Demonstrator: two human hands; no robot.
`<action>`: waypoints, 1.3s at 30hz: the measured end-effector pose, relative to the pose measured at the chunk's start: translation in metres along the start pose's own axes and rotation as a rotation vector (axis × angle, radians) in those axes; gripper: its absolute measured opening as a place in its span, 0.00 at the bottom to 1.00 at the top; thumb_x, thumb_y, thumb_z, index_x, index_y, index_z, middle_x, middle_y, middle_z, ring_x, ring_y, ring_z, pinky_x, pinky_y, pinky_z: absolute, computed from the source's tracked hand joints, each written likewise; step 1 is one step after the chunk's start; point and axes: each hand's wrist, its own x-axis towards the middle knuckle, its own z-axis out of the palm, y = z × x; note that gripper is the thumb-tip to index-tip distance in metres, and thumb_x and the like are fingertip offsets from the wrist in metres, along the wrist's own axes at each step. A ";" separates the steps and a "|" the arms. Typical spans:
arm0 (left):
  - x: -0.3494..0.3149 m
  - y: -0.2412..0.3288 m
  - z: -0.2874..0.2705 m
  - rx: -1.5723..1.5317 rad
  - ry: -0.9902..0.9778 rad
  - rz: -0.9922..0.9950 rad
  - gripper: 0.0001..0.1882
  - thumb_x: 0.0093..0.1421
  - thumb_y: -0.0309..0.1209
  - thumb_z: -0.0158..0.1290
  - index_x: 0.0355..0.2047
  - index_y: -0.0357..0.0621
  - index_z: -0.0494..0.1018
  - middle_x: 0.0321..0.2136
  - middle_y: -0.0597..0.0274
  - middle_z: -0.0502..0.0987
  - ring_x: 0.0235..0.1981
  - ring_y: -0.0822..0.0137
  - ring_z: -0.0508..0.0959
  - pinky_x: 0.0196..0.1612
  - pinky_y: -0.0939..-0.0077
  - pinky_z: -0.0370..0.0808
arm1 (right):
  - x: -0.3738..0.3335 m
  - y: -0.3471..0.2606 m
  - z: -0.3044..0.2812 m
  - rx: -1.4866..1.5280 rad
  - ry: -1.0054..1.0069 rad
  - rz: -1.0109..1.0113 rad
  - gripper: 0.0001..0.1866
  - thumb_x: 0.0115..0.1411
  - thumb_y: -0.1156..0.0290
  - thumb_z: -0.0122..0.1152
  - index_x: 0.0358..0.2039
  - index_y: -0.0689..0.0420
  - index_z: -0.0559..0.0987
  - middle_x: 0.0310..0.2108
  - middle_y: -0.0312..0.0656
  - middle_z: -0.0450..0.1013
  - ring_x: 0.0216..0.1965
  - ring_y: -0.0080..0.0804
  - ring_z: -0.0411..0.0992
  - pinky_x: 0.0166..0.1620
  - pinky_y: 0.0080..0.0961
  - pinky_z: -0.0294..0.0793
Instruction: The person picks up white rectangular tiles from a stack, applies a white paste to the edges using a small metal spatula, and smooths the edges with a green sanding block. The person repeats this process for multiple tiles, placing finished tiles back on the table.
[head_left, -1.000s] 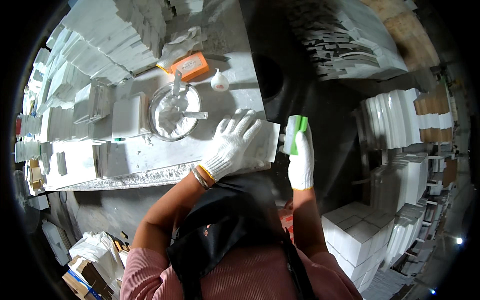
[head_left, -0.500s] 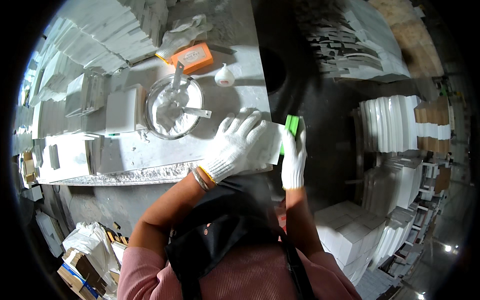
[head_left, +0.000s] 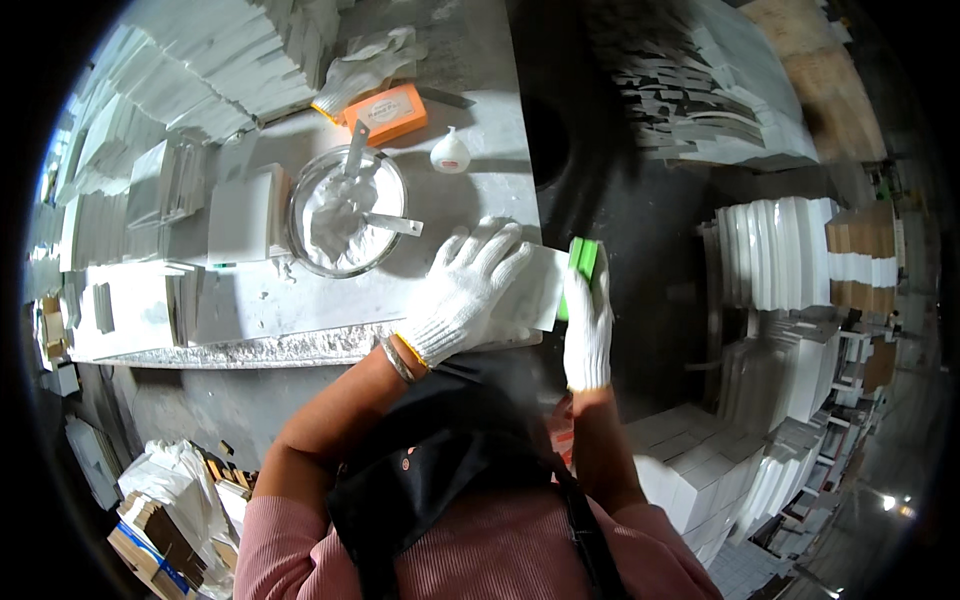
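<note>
Pale worktop (head_left: 330, 310), dark floor (head_left: 660, 240); left hand (head_left: 468, 288) on panel (head_left: 545, 285).

On my desk (head_left: 490, 190) I see an orange box (head_left: 394, 118) beside a loose white glove (head_left: 366, 72), near a small white bottle (head_left: 451, 155).

white tile (head_left: 543, 287) right of centre, partly hidden under the left hand (head_left: 468, 285), green block (head_left: 582, 256) partly covered by the right hand (head_left: 588, 335), upper-left tile stack (head_left: 225, 50) cut off by the frame's top
</note>
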 end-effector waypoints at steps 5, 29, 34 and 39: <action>-0.002 -0.002 0.003 0.047 -0.016 0.002 0.52 0.44 0.61 0.64 0.64 0.44 0.64 0.65 0.52 0.62 0.67 0.50 0.60 0.68 0.47 0.55 | -0.005 0.009 0.004 -0.054 0.044 -0.102 0.36 0.69 0.59 0.55 0.71 0.59 0.54 0.64 0.51 0.63 0.58 0.34 0.68 0.58 0.26 0.68; -0.004 -0.006 0.009 0.086 0.066 0.041 0.49 0.45 0.56 0.65 0.64 0.46 0.64 0.65 0.51 0.61 0.67 0.50 0.60 0.67 0.48 0.56 | 0.011 0.012 0.005 0.093 0.014 -0.116 0.37 0.68 0.57 0.57 0.70 0.61 0.56 0.65 0.50 0.62 0.62 0.35 0.65 0.62 0.28 0.63; -0.011 -0.004 0.001 0.075 0.024 0.007 0.48 0.45 0.55 0.66 0.64 0.50 0.64 0.67 0.50 0.59 0.67 0.46 0.59 0.66 0.48 0.59 | 0.026 0.033 -0.024 0.197 0.053 -0.052 0.45 0.62 0.40 0.58 0.69 0.58 0.60 0.55 0.43 0.71 0.49 0.26 0.72 0.48 0.23 0.72; -0.045 -0.010 -0.006 0.135 0.086 -0.057 0.36 0.49 0.46 0.66 0.60 0.57 0.72 0.67 0.49 0.59 0.67 0.46 0.60 0.63 0.48 0.62 | 0.005 0.009 -0.035 0.241 0.061 -0.004 0.41 0.63 0.43 0.57 0.69 0.53 0.61 0.50 0.40 0.73 0.39 0.25 0.76 0.35 0.20 0.74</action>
